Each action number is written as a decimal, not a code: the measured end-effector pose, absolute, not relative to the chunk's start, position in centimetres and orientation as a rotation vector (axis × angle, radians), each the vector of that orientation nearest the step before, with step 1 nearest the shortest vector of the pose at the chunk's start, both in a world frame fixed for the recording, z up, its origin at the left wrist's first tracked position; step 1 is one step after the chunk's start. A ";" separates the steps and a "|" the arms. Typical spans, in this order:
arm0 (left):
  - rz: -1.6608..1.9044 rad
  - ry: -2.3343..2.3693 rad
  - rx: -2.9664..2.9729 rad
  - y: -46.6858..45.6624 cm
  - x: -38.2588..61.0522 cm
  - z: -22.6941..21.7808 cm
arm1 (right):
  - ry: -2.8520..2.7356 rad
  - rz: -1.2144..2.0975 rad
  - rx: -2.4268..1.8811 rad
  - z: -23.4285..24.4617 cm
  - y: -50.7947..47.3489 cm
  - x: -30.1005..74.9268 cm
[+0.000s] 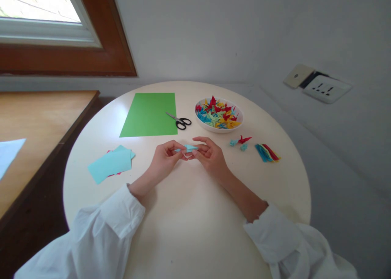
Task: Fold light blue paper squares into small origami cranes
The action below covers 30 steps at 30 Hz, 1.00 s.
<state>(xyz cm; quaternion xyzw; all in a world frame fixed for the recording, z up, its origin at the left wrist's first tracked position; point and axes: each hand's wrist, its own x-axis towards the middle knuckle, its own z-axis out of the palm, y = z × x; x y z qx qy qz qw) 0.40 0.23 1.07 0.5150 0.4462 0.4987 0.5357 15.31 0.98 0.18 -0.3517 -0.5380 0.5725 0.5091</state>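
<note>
Between my two hands, over the middle of the round table (189,230), is a small folded piece of light blue paper (191,148). My left hand (167,156) pinches its left end between thumb and fingers. From the other side, my right hand (210,153) grips the right end, thumb in front and index finger raised a little above. The fingertips partly cover the paper, so its full shape is hidden. To the right of my right hand lie a few small folded paper pieces: a red crane (244,139) and light blue ones (243,147).
A white bowl (220,129) full of colourful paper cranes stands at the back. Black-handled scissors (181,122) partly overlap a green sheet (149,115). Light blue paper sheets (111,165) lie left, over something red. Coloured folded strips (267,152) lie right. A wooden desk (45,116) adjoins at left.
</note>
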 end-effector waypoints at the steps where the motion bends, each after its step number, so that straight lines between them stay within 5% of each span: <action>1: 1.177 1.068 1.252 0.2 0.4 1.1 | -1.305 1.373 -0.855 0.2 1.0 15.4; 30: 1.163 1.019 1.154 0.1 0.9 0.7 | -1.503 1.119 -1.131 -0.5 1.0 15.2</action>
